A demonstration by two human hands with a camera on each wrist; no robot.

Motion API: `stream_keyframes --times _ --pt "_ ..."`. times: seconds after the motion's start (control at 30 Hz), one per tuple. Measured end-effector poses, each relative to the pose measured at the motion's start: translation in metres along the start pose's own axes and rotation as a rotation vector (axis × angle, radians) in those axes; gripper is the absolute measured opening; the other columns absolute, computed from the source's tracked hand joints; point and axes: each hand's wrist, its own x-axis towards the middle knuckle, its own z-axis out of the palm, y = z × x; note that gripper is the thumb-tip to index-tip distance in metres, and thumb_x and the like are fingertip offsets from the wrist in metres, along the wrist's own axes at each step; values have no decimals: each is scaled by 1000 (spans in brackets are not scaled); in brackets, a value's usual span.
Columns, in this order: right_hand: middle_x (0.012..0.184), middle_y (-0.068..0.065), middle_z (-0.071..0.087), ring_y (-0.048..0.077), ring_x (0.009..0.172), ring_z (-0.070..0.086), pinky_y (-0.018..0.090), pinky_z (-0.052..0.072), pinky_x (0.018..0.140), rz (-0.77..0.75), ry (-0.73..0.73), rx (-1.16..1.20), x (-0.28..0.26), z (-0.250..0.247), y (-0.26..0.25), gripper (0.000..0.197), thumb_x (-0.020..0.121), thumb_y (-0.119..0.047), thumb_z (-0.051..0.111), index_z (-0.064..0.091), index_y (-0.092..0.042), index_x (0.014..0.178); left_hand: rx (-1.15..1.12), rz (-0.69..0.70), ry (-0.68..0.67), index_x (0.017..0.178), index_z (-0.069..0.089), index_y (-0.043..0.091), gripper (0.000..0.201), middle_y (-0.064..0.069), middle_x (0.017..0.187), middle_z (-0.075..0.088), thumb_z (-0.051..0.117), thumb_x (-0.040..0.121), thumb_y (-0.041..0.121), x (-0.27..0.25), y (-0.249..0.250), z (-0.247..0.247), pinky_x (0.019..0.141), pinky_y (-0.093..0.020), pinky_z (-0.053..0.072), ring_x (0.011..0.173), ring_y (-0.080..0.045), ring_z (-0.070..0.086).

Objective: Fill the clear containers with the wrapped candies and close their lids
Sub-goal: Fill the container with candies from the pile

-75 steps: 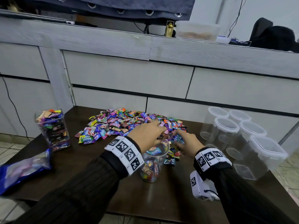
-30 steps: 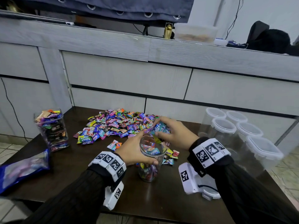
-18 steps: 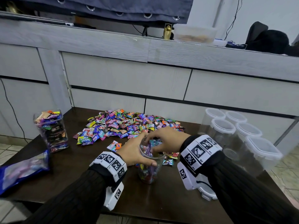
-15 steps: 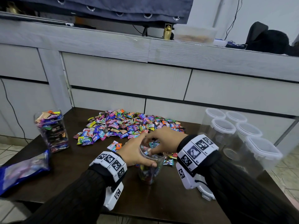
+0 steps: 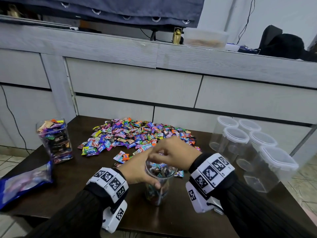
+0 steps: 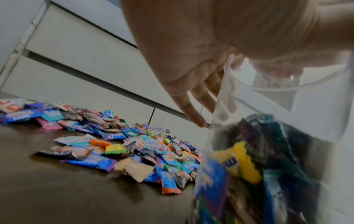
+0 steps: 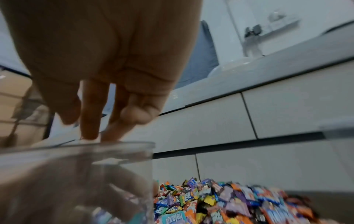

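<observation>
left hand (image 5: 137, 170) — fingers curled, gripping | right hand (image 5: 171, 154) — fingers pointing down, relaxed

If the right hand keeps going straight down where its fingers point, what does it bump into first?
Most likely the wrapped candies already inside the open clear container. The right hand hovers over its mouth with fingers pointing down, while the left hand grips the container. How deep the candies sit is unclear.

A round clear plastic jar (image 5: 158, 186) stands upright, lidless, partly filled. Colourful wrapped candies (image 5: 137, 136) lie heaped just behind the jar.
</observation>
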Motion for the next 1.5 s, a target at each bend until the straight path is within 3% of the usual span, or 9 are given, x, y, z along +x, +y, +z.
stream_keyframes --times 0.17,0.3,0.43,0.53,0.7,0.87,1.1,1.33,1.5 --pt "109 -4 62 6 86 54 21 39 76 333 484 207 -27 8 42 22 94 -21 53 57 -18 116 -235 -19 179 135 42 34 87 6 132 59 83 59 36 -10 -9 -18 96 -23 46 128 -15 53" --pt "144 11 40 26 132 38 34 33 107 730 185 200 -51 44 90 65 89 -38 62 33 -10 140 -44 -164 553 133 48 24 91 5 133 59 47 68 88 -12 -31 -37 102 -29 43 128 -11 52" --pt "159 13 -1 33 146 0 47 13 119 957 -155 100 -54 94 117 125 66 -73 65 -1 -9 151 754 -641 205 155 11 17 107 -7 163 8 52 77 77 0 -65 -36 119 -51 17 151 -24 8" --pt "159 9 -13 31 147 -8 50 11 118 940 -216 16 -42 118 125 136 59 -76 66 -12 -13 150 952 -769 13 154 -15 20 126 -5 160 -26 47 69 88 10 -89 -32 117 -57 -3 148 -24 -22" --pt "158 6 -18 26 146 -14 46 -1 117 835 -302 18 -9 140 128 122 74 -62 67 -16 -14 149 991 -805 -3 151 -22 20 123 -7 159 -28 46 72 86 27 -116 -37 117 -57 -5 148 -27 -21" --pt "159 8 -16 26 146 -13 45 -1 118 699 -271 62 19 138 120 95 91 -49 53 -13 -16 150 988 -630 -84 149 -26 26 116 -1 155 -36 48 78 80 50 -132 -33 117 -58 -1 147 -24 -23" --pt "157 9 -23 32 145 -14 50 2 117 515 -397 136 41 123 121 113 79 -51 67 -16 -22 150 1134 -324 -261 119 -54 28 114 1 126 -63 29 70 90 71 -141 -42 115 -51 -12 135 -24 -40" --pt "158 11 -1 33 146 1 53 8 115 486 -341 123 45 137 134 102 80 -56 64 -1 -23 152 1069 -270 -191 144 -31 30 127 5 144 -43 -8 41 101 83 -139 -21 118 -47 -10 139 -20 -32" --pt "143 14 25 39 130 28 50 30 106 480 -286 49 50 135 135 81 83 -48 65 23 -22 147 1022 -259 -39 153 14 32 84 3 157 15 46 86 71 82 -131 -23 113 -43 16 144 -19 10"
